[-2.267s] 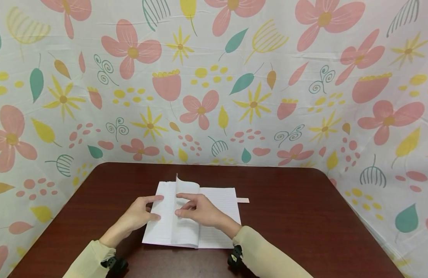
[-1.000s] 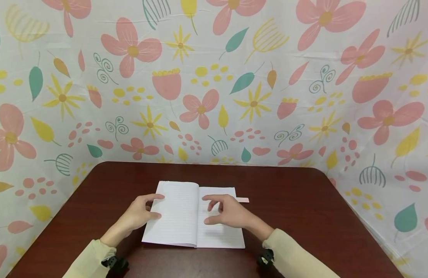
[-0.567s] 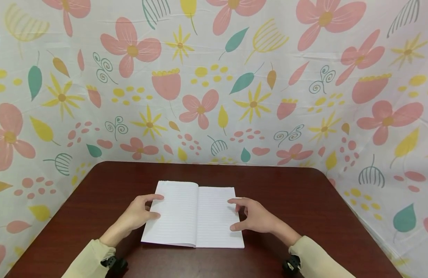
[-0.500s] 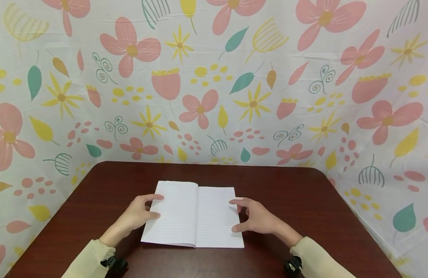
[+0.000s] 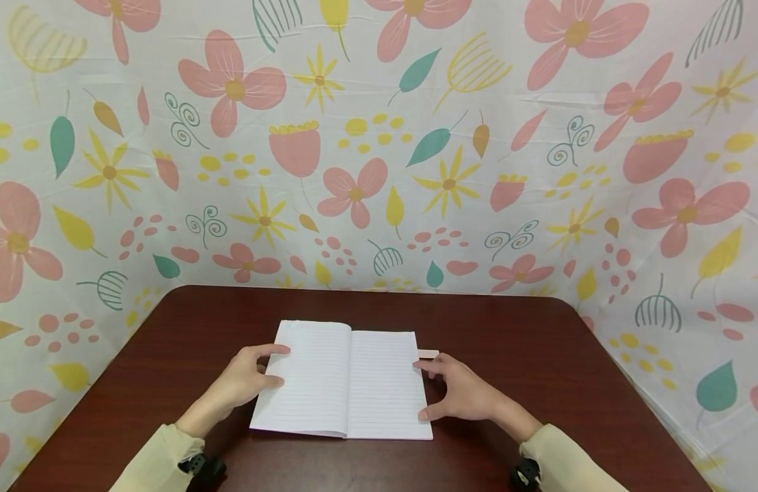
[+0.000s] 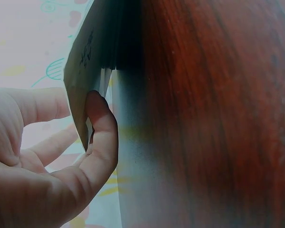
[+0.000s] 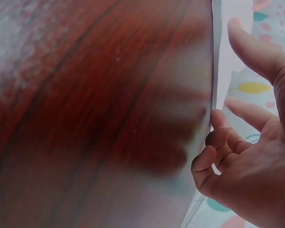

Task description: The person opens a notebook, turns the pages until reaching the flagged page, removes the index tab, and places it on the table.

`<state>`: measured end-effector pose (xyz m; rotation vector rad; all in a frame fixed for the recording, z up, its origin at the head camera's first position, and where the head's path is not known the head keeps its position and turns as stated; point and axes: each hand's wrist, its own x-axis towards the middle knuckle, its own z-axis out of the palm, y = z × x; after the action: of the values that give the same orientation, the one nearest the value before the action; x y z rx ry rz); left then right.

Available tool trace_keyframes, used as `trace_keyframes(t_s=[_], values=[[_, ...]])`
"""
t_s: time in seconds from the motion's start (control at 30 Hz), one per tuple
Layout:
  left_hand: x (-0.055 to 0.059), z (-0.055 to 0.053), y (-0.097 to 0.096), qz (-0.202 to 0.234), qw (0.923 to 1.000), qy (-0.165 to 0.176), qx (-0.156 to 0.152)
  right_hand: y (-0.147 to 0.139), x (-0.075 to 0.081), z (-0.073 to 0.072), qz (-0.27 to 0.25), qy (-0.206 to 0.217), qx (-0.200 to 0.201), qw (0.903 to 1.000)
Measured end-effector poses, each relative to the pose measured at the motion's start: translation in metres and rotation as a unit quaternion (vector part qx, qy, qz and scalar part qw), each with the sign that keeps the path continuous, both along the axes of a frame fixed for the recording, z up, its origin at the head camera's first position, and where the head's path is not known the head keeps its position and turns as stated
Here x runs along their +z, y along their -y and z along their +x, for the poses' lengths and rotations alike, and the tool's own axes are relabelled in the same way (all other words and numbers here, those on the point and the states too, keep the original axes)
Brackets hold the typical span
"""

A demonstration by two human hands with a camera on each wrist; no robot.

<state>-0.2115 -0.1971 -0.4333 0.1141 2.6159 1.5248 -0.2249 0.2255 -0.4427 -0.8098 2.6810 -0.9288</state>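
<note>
An open notebook (image 5: 385, 396) with white lined pages lies on the table in the head view. At its left edge my left hand (image 5: 240, 376) pinches the cover and pages, thumb and index finger on top. The left wrist view shows a finger of it curled beneath the cover (image 6: 80, 71), which bears dark handwriting. My right hand (image 5: 467, 389) is at the notebook's right edge, thumb and index fingertips over the page border and spread apart. In the right wrist view its other fingers bend beside the page edge (image 7: 215, 57). A pale tab (image 5: 428, 354) sticks out past the right page.
The dark brown table (image 5: 538, 342) has rounded far corners and a glossy surface. Behind it hangs a white cloth (image 5: 354, 137) printed with flowers and leaves. Black wrist cameras sit at the left cuff (image 5: 203, 470) and right cuff (image 5: 526, 473).
A page lifted by my right hand has been laid over to the left. My right hand has moved right across the right page to its outer edge. The left hand has stayed put.
</note>
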Motion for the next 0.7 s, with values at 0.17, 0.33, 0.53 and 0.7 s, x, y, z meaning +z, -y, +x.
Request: trace_keyframes(t_s=[0.17,0.33,0.53,0.7], values=[[-0.0005,-0.0008,0.0003,0.000,1.0000,0.002,-0.001,-0.0007,-0.0003,0.0002,0.007,-0.003,-0.002,1.0000],[-0.0014,-0.0010,0.0003,0.005,1.0000,0.007,0.001,-0.0007,-0.0010,0.0005,0.012,0.001,-0.008,0.9999],[-0.0010,-0.0005,0.0001,0.011,0.9999,0.009,0.001,-0.0002,-0.0015,0.0011,0.009,0.002,-0.010,0.9999],[-0.0013,-0.0010,0.0003,0.009,0.9999,0.007,-0.001,0.0000,-0.0018,0.0011,0.006,-0.002,-0.009,0.9999]])
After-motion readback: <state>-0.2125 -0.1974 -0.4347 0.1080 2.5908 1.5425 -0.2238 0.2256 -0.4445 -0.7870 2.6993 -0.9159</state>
